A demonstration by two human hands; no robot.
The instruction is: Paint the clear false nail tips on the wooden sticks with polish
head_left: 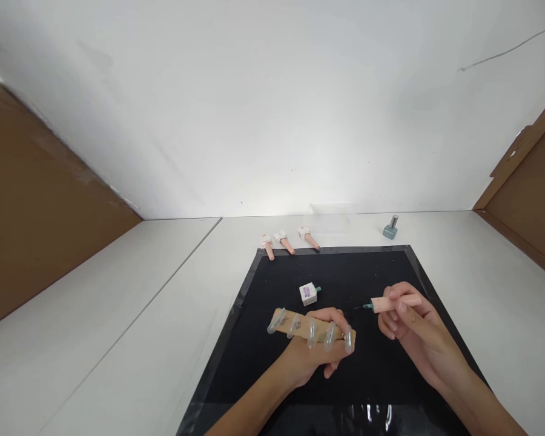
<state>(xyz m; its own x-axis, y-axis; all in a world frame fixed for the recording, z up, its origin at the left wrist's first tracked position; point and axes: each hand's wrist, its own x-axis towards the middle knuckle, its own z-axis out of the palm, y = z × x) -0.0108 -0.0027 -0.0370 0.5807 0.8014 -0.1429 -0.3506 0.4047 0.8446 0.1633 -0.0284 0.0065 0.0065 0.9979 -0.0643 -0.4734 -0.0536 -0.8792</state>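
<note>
My left hand [306, 357] is closed around the right end of a tan strip [302, 326]. Several clear false nails [312, 333] stick up along that strip in a row. Between the fingertips of my right hand [413, 321] is a nail polish brush [381, 304] with a pink cap, its dark tip pointing left toward the strip without touching it. Just beyond my left hand, a white nail polish bottle [307, 294] with a purple flower on it lies on its side, its green neck uncapped and facing right.
A black mat [263, 284] covers the middle of the white table [163, 327]. At its far left edge lie three white bottles with pink caps [285, 243]. A teal polish bottle [390, 230] stands at the back right. Brown cardboard panels [40, 200] flank both sides, with a white wall behind.
</note>
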